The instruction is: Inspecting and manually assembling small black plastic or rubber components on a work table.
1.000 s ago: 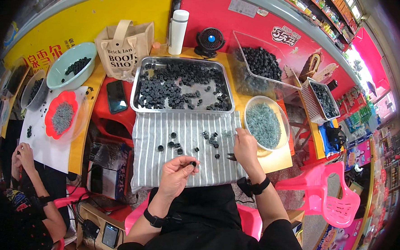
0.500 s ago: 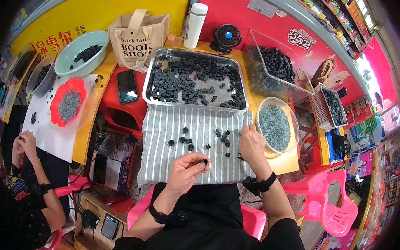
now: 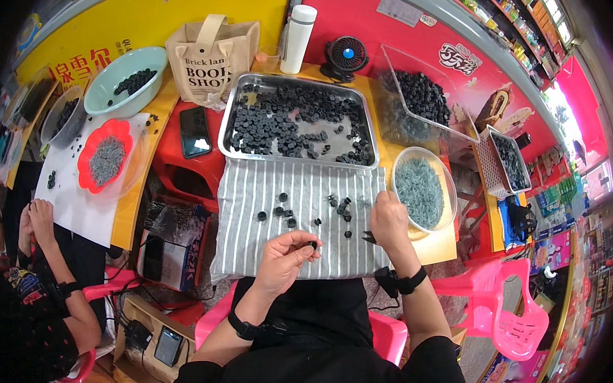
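My left hand is closed, pinching a small round black part between thumb and fingertips above the striped cloth. At the left rim of a round clear tub is my right hand, its fingers curled closed. A black two-pointed tool, perhaps tweezers, pokes out of that hand on its left side; the rest of it is hidden. Grey-green thin pieces fill the tub. Between my hands and the metal tray, several loose black round parts lie on the cloth.
Many black parts cover the tray. Behind it stand a white bottle, a small fan and a tote bag. A clear bin of black parts is at back right. At left, a co-worker's hands are near a red bowl.
My right hand has shifted slightly to the right beside the tub, and the dark tool points show more clearly. My left hand keeps its pinch on the black part, nearly still.
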Available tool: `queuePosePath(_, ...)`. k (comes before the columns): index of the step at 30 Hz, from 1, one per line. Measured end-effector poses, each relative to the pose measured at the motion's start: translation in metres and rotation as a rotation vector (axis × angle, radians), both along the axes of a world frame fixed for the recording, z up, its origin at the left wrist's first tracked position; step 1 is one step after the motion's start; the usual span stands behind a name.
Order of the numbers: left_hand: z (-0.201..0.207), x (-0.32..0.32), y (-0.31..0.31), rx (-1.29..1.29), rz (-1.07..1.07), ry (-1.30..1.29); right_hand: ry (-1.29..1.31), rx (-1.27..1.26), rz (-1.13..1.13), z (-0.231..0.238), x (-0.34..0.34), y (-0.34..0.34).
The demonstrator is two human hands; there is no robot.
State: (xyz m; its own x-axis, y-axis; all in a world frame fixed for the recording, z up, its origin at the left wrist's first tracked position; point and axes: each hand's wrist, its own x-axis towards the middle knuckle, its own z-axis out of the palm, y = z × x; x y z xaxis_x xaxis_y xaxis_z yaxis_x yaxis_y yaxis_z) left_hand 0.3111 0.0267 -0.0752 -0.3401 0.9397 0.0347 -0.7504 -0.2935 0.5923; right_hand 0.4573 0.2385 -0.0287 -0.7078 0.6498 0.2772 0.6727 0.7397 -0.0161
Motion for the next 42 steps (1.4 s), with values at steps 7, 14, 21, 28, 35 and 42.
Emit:
queuePosePath(7, 0.0, 0.0, -0.001, -0.019, 0.012, 0.017, 0.516, -0.493, 0.182, 0.007, 0.005, -0.05)
queuePosePath(14, 0.0, -0.001, 0.0, -0.015, 0.007, 0.009, 0.511, -0.447, 0.203, -0.001, -0.001, -0.075)
queuePosePath(21, 0.004, 0.0, 0.0, -0.019, 0.009, 0.0, 0.588, -0.535, 0.135, 0.001, 0.009, -0.084)
queuePosePath(28, 0.004, -0.001, -0.001, -0.023, 0.012, -0.022, 0.62, -0.548, 0.189, 0.003, 0.0, -0.097)
queuePosePath(35, 0.002, 0.0, -0.002, -0.019, 0.016, -0.012, 0.647, -0.61, 0.105, -0.001, -0.002, -0.096)
queuePosePath(42, 0.003, 0.0, -0.001, -0.014, 0.006, -0.02, 0.589, -0.566, 0.158, -0.002, -0.004, -0.093)
